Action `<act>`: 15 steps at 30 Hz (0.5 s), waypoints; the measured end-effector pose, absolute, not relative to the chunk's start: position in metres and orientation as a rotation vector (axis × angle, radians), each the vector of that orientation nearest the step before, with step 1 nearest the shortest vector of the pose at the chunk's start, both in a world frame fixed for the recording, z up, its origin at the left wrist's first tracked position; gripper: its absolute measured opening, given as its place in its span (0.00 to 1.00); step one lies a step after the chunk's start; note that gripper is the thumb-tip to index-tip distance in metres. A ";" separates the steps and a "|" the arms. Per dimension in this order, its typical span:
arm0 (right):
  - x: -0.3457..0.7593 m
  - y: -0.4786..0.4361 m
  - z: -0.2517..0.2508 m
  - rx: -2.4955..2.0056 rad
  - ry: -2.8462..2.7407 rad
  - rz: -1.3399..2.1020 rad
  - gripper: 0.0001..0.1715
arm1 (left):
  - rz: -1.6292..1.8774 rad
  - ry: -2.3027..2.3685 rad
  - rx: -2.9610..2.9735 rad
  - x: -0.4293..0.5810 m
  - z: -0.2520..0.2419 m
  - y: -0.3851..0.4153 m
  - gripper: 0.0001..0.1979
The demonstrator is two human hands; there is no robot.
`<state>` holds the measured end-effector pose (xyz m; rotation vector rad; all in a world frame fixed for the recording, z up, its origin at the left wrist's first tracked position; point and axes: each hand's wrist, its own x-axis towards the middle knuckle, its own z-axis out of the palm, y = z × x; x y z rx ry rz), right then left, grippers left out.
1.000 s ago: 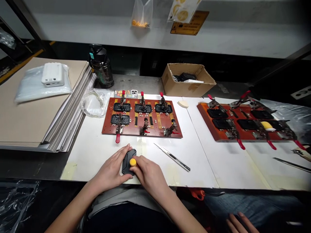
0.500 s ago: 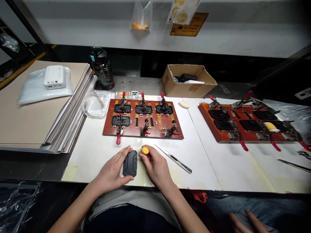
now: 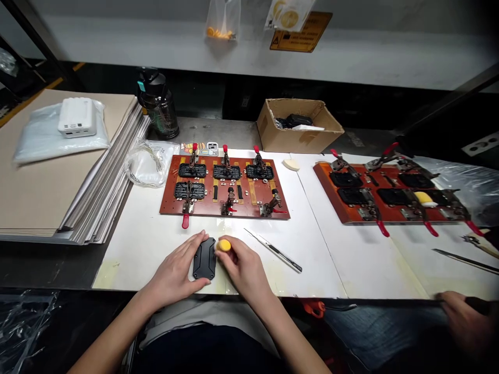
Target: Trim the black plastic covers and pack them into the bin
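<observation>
A flat black plastic part [image 3: 205,258] lies on the white table top [image 3: 148,244] near the front edge. My left hand [image 3: 176,270] rests beside it, fingers curled round its left side and holding it in place. My right hand [image 3: 240,268] pinches a small yellow sponge [image 3: 224,244] at the part's upper right corner. Behind them sits a red-brown fixture board [image 3: 224,185] with red-handled clamps and several black parts seated in it.
A thin metal blade tool [image 3: 273,250] lies right of my hands. A second fixture board [image 3: 392,192] is at the right, where another person's hand [image 3: 463,322] shows low. Stacked cardboard sheets [image 3: 58,171], a white power bank [image 3: 75,116], a dark bottle [image 3: 157,104] and a cardboard box [image 3: 298,124] stand behind.
My right hand took the yellow sponge off the black part's middle, out to the right, then back against its upper right corner. My left hand stayed on the part.
</observation>
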<state>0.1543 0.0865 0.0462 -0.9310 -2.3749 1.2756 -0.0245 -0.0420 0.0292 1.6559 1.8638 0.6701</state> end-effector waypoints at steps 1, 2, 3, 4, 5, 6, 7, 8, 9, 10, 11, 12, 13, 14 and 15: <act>0.149 0.087 0.044 -0.910 -2.399 1.239 0.12 | 0.680 1.864 1.656 -0.024 0.029 -0.042 0.52; 0.146 0.086 0.043 -0.874 -2.459 1.214 0.13 | 0.687 1.861 1.654 -0.024 0.029 -0.043 0.52; 0.145 0.086 0.044 -0.835 -2.531 1.200 0.14 | 0.689 1.857 1.651 -0.024 0.029 -0.043 0.52; 0.146 0.085 0.046 -0.800 -2.597 1.201 0.14 | 0.688 1.856 1.644 -0.023 0.030 -0.043 0.52; 0.150 0.085 0.051 -0.776 -2.649 1.226 0.13 | 0.686 1.855 1.638 -0.023 0.030 -0.042 0.53; 0.155 0.086 0.056 -0.757 -2.686 1.284 0.11 | 0.686 1.856 1.634 -0.024 0.030 -0.042 0.53; 0.161 0.087 0.060 -0.747 -2.707 1.364 0.06 | 0.686 1.858 1.631 -0.024 0.030 -0.042 0.53; 0.167 0.088 0.064 -0.753 -2.710 1.440 0.02 | 0.686 1.861 1.630 -0.025 0.030 -0.041 0.53; 0.172 0.089 0.067 -0.778 -2.700 1.493 0.02 | 0.688 1.862 1.634 -0.026 0.030 -0.041 0.52; 0.177 0.089 0.069 -0.815 -2.681 1.515 0.05 | 0.692 1.856 1.646 -0.027 0.030 -0.042 0.50; 0.180 0.088 0.069 -0.855 -2.658 1.506 0.06 | 0.702 1.847 1.673 -0.028 0.029 -0.042 0.49; 0.183 0.085 0.068 -0.890 -2.633 1.476 0.07 | 0.721 1.835 1.718 -0.028 0.029 -0.044 0.47; 0.184 0.082 0.066 -0.914 -2.613 1.444 0.09 | 0.758 1.818 1.777 -0.027 0.029 -0.046 0.45; 0.185 0.077 0.065 -0.919 -2.603 1.427 0.12 | 0.815 1.794 1.832 -0.026 0.031 -0.049 0.44; 0.185 0.072 0.064 -0.904 -2.604 1.426 0.15 | 0.891 1.761 1.854 -0.022 0.033 -0.053 0.42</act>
